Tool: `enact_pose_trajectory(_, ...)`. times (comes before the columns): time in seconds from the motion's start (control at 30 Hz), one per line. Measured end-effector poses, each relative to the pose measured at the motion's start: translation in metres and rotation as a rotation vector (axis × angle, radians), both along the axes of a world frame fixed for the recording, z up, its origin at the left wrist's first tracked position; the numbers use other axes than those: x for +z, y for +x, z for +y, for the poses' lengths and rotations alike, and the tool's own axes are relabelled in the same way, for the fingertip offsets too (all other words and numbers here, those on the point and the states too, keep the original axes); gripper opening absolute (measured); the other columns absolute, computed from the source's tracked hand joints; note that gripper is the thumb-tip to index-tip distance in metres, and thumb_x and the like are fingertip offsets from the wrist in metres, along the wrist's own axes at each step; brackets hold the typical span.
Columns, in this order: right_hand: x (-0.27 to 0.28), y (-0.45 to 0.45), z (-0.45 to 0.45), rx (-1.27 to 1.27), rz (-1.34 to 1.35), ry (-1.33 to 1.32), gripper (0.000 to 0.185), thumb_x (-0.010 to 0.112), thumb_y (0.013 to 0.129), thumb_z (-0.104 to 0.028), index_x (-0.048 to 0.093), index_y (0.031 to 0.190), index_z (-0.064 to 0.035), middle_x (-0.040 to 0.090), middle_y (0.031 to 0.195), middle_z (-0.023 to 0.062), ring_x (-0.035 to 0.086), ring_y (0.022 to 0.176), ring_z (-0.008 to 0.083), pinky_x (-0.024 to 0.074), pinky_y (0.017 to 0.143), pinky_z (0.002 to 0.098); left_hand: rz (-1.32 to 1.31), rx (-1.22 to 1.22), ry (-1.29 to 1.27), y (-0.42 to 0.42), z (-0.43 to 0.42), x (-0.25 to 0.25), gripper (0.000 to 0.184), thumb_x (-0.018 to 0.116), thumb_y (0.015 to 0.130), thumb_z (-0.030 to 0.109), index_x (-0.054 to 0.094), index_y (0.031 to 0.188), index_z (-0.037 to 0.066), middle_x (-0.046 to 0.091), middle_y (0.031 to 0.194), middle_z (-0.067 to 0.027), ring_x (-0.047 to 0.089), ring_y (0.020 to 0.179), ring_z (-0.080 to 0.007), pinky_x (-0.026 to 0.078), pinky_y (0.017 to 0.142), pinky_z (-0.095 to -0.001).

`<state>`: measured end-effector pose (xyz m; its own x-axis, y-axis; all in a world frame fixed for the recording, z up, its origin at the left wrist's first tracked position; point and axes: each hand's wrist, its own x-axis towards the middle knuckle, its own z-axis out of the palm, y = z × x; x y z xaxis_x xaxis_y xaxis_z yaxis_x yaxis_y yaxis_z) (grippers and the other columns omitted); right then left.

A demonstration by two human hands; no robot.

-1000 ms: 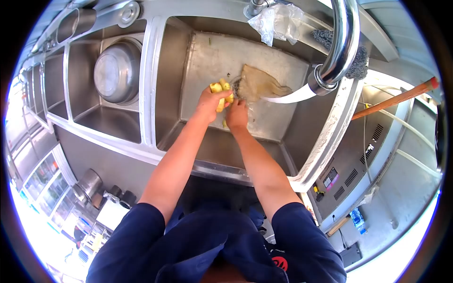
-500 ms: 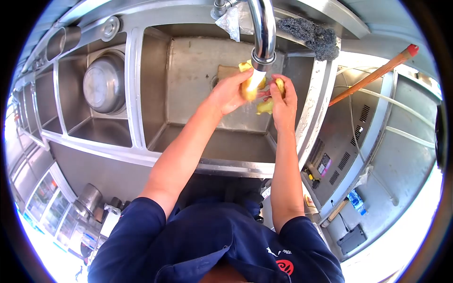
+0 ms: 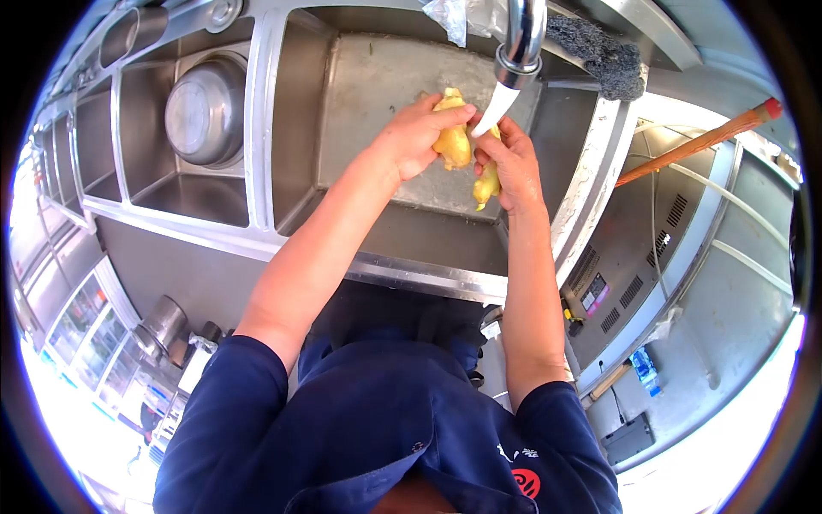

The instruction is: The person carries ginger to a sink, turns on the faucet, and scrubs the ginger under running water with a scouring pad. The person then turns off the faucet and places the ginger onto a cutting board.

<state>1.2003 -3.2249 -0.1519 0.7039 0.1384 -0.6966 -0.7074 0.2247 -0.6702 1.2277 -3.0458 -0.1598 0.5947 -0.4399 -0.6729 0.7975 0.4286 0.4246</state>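
Observation:
Over the steel sink basin, my left hand is closed on a knobbly yellow piece of ginger, thumb across its upper part. My right hand grips a second, thinner piece of ginger, which hangs down from its fingers. Both hands are close together just below the faucet. A white stream of water runs from the spout toward the gap between them. My right fingertips are partly hidden behind the hand.
An upturned metal bowl sits in the neighbouring basin on the left. A dark scouring mesh and a clear plastic bag lie behind the faucet. To the right, a wooden stick slants beside the sink rim.
The view has shifted, so sink and faucet sit higher and further right. The left-hand ginger has come out of the water stream, left of it. Both hands still hold their pieces.

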Motion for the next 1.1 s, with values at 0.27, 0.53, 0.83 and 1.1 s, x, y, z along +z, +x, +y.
enact_pose_trajectory(0.27, 0.007, 0.009, 0.019, -0.229, -0.033, 0.155, 0.031, 0.062, 0.094, -0.001, 0.053, 0.124, 0.0019, 0.066, 0.099, 0.0122, 0.062, 0.075, 0.0157, 0.0563, 0.067, 0.0320, 0.155, 0.205, 0.006, 0.008, 0.013, 0.004, 0.038, 0.071, 0.097, 0.023, 0.053, 0.123, 0.002, 0.064, 0.109, -0.0129, 0.066, 0.099, -0.0254, 0.058, 0.088, -0.0427)
enact_pose_trajectory(0.53, 0.041, 0.011, 0.014, -0.114, -0.180, -0.199, 0.022, 0.075, 0.084, -0.009, 0.064, 0.102, 0.0009, 0.063, 0.081, 0.0027, 0.058, 0.072, 0.0089, 0.0465, 0.066, 0.0229, 0.152, 0.341, 0.036, 0.012, 0.024, 0.033, 0.030, 0.071, 0.097, 0.022, 0.056, 0.115, 0.003, 0.066, 0.100, -0.0122, 0.067, 0.093, -0.0242, 0.060, 0.083, -0.0417)
enact_pose_trajectory(0.83, 0.088, -0.018, 0.069, 0.000, -0.366, -0.425, 0.013, 0.077, 0.088, -0.004, 0.071, 0.099, -0.0012, 0.066, 0.086, -0.0011, 0.057, 0.075, 0.0049, 0.0472, 0.067, 0.0214, 0.008, 0.361, 0.181, -0.002, 0.026, 0.075, 0.029, 0.074, 0.094, 0.021, 0.059, 0.113, 0.005, 0.065, 0.098, -0.0081, 0.062, 0.090, -0.0173, 0.050, 0.074, -0.0316)
enact_pose_trajectory(1.1, 0.096, -0.019, 0.077, 0.109, -0.476, -0.655, 0.013, 0.072, 0.082, 0.000, 0.071, 0.095, 0.0014, 0.071, 0.088, 0.0093, 0.067, 0.078, 0.0160, 0.0519, 0.073, 0.0277, -0.082, 0.393, 0.314, -0.008, 0.024, 0.083, 0.034, 0.077, 0.092, 0.021, 0.056, 0.113, 0.004, 0.061, 0.100, -0.0059, 0.061, 0.088, -0.0149, 0.049, 0.073, -0.0308)
